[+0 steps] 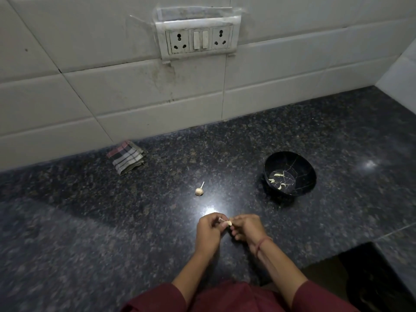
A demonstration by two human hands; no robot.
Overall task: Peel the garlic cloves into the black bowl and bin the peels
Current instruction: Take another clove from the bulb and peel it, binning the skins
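Person is standing at the dark granite counter [90, 210], both hands working close together above its near part. Left hand [208, 230] is curling thumb and fingers round one end of a pale garlic clove [227, 222]. Right hand [246, 228] is pinching the other end with bent fingers, so both are holding the same clove just over the counter. Black bowl [301, 163] is sitting upright on the counter, beyond the hands and well to their right, with several peeled cloves [278, 175] lying in its bottom. A small garlic bulb [199, 191] with a short stalk is lying beyond the left hand, well apart from the bowl. A folded checked cloth [126, 158] is resting at the foot of the tiled wall.
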